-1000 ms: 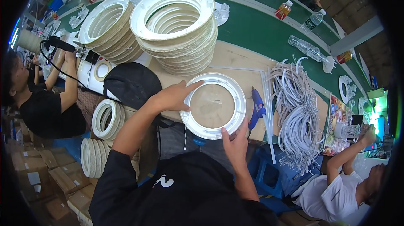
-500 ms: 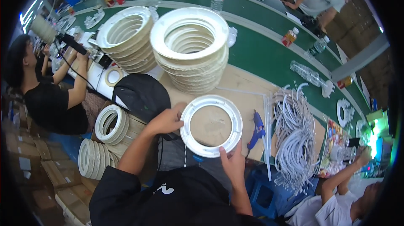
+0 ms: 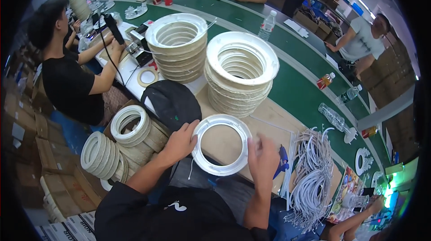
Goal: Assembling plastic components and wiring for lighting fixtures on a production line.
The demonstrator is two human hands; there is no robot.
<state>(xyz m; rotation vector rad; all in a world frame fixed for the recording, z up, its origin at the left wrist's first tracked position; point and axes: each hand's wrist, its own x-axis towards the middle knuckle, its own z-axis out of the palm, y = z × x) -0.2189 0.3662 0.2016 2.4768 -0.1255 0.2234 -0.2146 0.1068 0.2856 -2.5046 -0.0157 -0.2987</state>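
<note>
One white ring (image 3: 220,170) is found at the centre, over the near edge of the tan surface (image 3: 276,114), its face turned upward and a thin white lead (image 3: 191,170) hanging from its seven o'clock. The left hand (image 3: 181,141) has its fingers pinching the rim between nine and ten o'clock. The right hand (image 3: 264,156) is at the ring's three o'clock, blurred; whether its fingers pinch the rim or only stand beside it cannot be told. Taking the ring as dial centre: a tall stack of cream rings (image 3: 238,95) stands between twelve and one, a second stack (image 3: 180,66) at eleven, and a black cloth item (image 3: 173,105) between ten and eleven. A blue glue gun (image 3: 282,162), partly hidden by the right hand, lies between three and four; beyond it, toward four, rests a bundle of white cables (image 3: 310,176).
</note>
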